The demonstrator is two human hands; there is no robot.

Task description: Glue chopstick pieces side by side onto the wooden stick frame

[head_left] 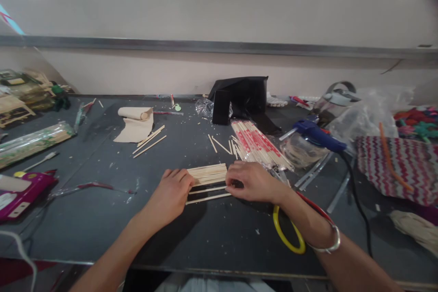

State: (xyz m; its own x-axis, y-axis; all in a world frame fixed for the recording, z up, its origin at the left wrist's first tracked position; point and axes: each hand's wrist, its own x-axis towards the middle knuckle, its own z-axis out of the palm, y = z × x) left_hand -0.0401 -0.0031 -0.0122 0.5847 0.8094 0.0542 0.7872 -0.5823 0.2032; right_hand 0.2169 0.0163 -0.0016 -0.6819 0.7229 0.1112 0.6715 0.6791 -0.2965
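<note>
Several pale wooden sticks lie side by side in a flat row on the dark table, with two more set slightly apart at the near side. My left hand is closed at the left ends of the sticks, its fingers curled over them. At the right ends my right hand is closed, thumb and fingers pinched together around the stick tips. Its fingertips partly hide the ends. Just beyond the right hand lie short cut stick pieces and red-and-white plastic packs of sticks.
A blue glue gun with a black cord lies at right. Yellow-handled scissors sit under my right forearm. A rolled beige cloth, loose sticks and a black phone-like block lie farther back. A purple device is at left.
</note>
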